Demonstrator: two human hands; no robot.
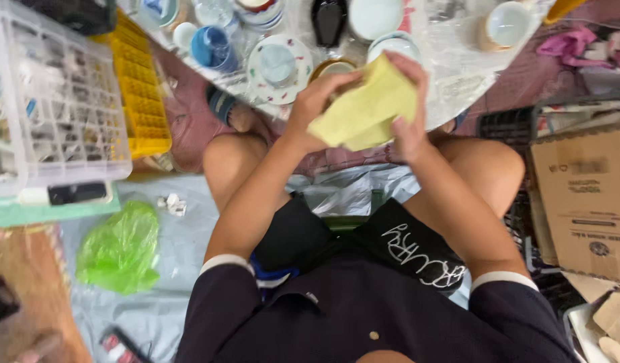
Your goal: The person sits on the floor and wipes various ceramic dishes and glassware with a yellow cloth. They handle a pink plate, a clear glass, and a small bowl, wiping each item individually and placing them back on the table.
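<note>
yellow cloth (367,111) gripped by both hands, left hand (316,101) fingers curled on it, right hand (407,117) clasping its edge, above crockery

brown cardboard box (585,202) with printed label, far right.

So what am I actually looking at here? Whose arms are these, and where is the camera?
There is no machine here. The one picture comes from a camera worn on a person's head, looking down, so you see their own lap, knees and arms. They sit low in dark shorts. The left hand and the right hand together hold a pale yellow cloth, folded around something I cannot see. Beyond the hands is a round table under clear plastic, crowded with crockery: a patterned plate bearing a pale cup, a blue cup and white bowls. To the left stand a clear compartment box of small parts and a yellow crate; a green plastic bag lies on the floor. A cardboard box sits on the right.
</note>
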